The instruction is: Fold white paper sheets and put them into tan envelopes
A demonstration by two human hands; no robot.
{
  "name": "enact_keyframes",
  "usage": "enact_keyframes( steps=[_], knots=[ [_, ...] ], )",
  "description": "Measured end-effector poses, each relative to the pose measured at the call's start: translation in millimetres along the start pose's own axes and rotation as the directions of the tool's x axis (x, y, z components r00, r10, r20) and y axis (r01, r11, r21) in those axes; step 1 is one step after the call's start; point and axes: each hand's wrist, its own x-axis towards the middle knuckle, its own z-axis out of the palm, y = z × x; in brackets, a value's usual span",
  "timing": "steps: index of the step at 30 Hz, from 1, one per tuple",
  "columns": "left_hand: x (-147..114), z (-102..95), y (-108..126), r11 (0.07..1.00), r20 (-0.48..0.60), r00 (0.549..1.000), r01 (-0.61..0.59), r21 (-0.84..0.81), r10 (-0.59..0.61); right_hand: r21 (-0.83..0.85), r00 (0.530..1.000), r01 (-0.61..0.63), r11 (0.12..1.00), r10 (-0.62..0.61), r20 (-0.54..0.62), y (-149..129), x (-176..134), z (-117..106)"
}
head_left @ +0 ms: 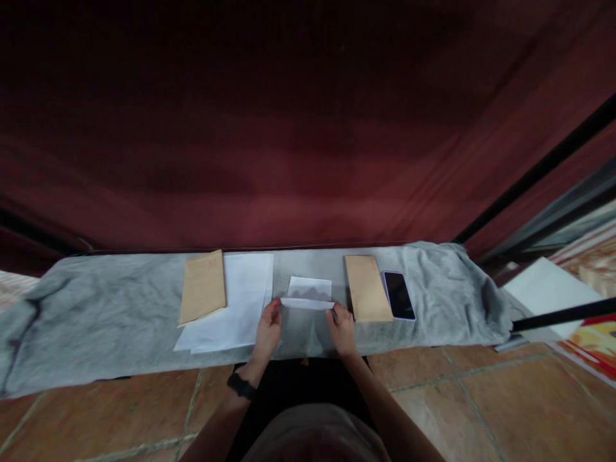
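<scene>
A white sheet of paper, folded into a narrow strip at its near side, is held between my two hands over the grey cloth. The fingers of my left hand pinch its left end, and those of my right hand grip its right end. Just beyond the strip, a flat white paper panel lies partly in shadow; I cannot tell whether it belongs to the same sheet. Close to my left hand are loose white sheets. A brown envelope lies right beside my right hand.
Another brown envelope rests on the white sheets at left. A phone lies beside the right envelope. Grey cloth covers the long narrow surface, with a dark red panel behind it. Black bars slant at the right.
</scene>
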Motion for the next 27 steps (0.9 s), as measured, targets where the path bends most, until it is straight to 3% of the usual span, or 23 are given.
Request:
enact_keyframes(
  steps=[6, 16, 21, 27],
  knots=[
    [17, 18.5, 18, 0.967, 0.130, 0.986, -0.131, 0.217, 0.104, -0.062, 0.999, -0.041, 0.997, 0.041, 0.003, -8, 14, 4],
    [22, 26.7, 13, 0.918, 0.104, 0.986, -0.156, 0.365, 0.126, -0.181, 0.999, -0.013, 0.983, 0.005, -0.047, -7, 12, 14],
    [22, 31.4, 9, 0.838, 0.065, 0.973, -0.225, 0.498, 0.222, -0.247, 0.998, -0.016, 0.969, 0.000, -0.064, -11, 11, 14],
    [20, 31.8, 7, 0.746, 0.114, 0.954, -0.288, 0.600, 0.277, -0.267, 0.999, -0.026, 0.963, 0.020, -0.026, -13, 11, 11]
  ],
)
